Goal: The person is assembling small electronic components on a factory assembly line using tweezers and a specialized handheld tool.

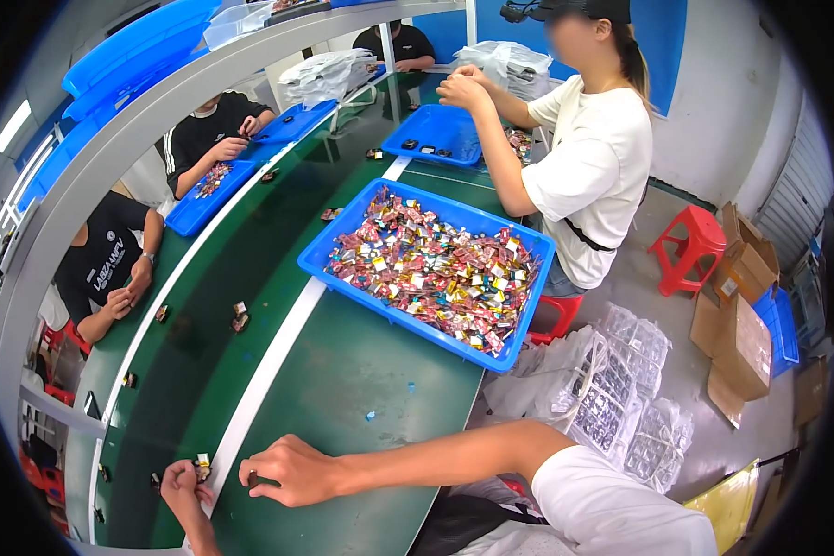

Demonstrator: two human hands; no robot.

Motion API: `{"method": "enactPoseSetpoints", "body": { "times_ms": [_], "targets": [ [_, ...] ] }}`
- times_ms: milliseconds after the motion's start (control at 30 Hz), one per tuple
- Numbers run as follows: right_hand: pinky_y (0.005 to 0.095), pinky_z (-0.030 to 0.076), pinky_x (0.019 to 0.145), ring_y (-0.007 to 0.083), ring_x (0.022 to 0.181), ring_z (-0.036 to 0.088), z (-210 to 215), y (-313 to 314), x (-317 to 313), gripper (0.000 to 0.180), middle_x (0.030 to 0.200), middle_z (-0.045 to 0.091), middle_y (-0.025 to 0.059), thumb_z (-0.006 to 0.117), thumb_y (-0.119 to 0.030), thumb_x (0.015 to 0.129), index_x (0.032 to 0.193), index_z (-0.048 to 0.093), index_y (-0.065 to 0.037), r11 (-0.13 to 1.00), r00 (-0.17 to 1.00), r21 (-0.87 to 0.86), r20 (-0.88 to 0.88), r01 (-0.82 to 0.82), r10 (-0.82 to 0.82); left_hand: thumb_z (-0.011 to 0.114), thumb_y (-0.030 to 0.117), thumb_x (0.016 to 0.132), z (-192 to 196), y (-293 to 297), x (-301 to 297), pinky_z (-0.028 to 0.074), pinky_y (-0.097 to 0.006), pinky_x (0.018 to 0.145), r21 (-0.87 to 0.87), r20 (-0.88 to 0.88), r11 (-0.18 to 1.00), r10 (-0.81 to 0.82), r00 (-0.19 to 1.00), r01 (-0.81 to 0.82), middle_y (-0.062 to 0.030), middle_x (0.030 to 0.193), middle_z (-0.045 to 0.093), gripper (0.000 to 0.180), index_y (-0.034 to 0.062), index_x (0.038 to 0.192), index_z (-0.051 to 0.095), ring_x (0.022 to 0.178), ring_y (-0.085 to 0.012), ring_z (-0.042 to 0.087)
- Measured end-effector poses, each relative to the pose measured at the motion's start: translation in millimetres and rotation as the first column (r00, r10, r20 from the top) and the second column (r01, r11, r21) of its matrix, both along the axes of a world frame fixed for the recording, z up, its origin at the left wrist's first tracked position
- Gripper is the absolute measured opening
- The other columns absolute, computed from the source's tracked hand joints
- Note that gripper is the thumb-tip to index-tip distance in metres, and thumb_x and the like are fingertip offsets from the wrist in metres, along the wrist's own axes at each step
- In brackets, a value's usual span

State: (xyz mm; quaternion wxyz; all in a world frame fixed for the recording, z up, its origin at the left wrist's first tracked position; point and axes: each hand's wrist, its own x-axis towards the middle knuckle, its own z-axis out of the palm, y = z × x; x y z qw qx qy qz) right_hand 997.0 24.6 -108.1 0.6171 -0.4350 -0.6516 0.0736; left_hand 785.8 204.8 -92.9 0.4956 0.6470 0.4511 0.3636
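At the lower left, my left hand (183, 491) is closed in a pinch at the white line of the green table. Between its fingertips is a small electronic part (202, 463) with a white and yellow patch. To its right, my right hand (292, 471) is curled, thumb and fingers round a small dark piece (263, 481) whose kind I cannot make out. Ahead of my hands stands a large blue tray (408, 320), heaped with small red, yellow and white electronic parts (426, 264).
A dark green conveyor belt (199, 361) runs along the left, with scattered small parts (240, 317) on it. Co-workers sit across it, and one in a white shirt (588, 162) works beyond the tray. Plastic-wrapped stacks (612, 389), red stools (690, 246) and cardboard boxes (741, 343) stand at right.
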Motion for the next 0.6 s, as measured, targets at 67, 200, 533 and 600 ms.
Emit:
{"method": "enactPoseSetpoints", "body": {
  "times_ms": [67, 200, 533, 600],
  "targets": [
    [0.0365, 0.044, 0.053, 0.0252, 0.053, 0.057, -0.3, 0.5, -1.2, 0.016, 0.078, 0.070, 0.0059, 0.075, -0.010, 0.081, 0.089, 0.062, -0.006, 0.999, 0.994, -0.021, -0.107, -0.025, 0.022, 0.061, 0.016, 0.100, -3.4, -28.3, 13.6, 0.034, -0.020, 0.034, -0.012, 0.007, 1.000, -0.004, 1.000, 0.004, -0.0079, 0.072, 0.063, 0.021, -0.0051, 0.104, 0.064, 0.042, -0.0094, 0.053],
    [0.0306, 0.044, 0.054, 0.0163, 0.054, 0.059, 22.8, -7.6, 2.1, 0.016, 0.079, 0.071, 0.0047, 0.077, -0.007, 0.080, 0.090, 0.064, -0.005, 0.933, 0.945, -0.293, -0.307, -0.208, 0.114, 0.060, 0.013, 0.100, -11.3, -74.7, 29.4, 0.033, -0.020, 0.033, -0.076, 0.069, 0.997, 0.017, 0.997, -0.012, -0.0076, 0.069, 0.063, 0.020, -0.0068, 0.101, 0.063, 0.041, -0.0093, 0.051],
    [0.0164, 0.038, 0.051, -0.0018, 0.059, 0.051, 20.1, -1.9, 30.7, 0.015, 0.078, 0.068, 0.0000, 0.080, -0.008, 0.086, 0.094, 0.070, 0.000, 0.916, 0.853, -0.335, -0.521, -0.219, 0.013, 0.064, 0.013, 0.099, 7.0, -119.5, 77.4, 0.038, -0.021, 0.041, -0.064, 0.102, 0.997, -0.032, 0.994, 0.039, -0.0079, 0.077, 0.069, 0.018, -0.0048, 0.104, 0.067, 0.051, -0.0097, 0.060],
    [0.0191, 0.028, 0.044, -0.0030, 0.050, 0.040, 16.5, -4.3, 37.9, 0.010, 0.067, 0.063, -0.0036, 0.079, -0.001, 0.082, 0.087, 0.071, -0.001, 0.949, 0.930, -0.309, -0.362, -0.055, -0.064, 0.065, 0.011, 0.098, -7.2, -117.1, 82.4, 0.039, -0.021, 0.043, -0.081, 0.215, 0.995, -0.041, 0.976, 0.059, -0.0078, 0.078, 0.069, 0.017, -0.0053, 0.103, 0.066, 0.052, -0.0093, 0.060]
  ]
}}
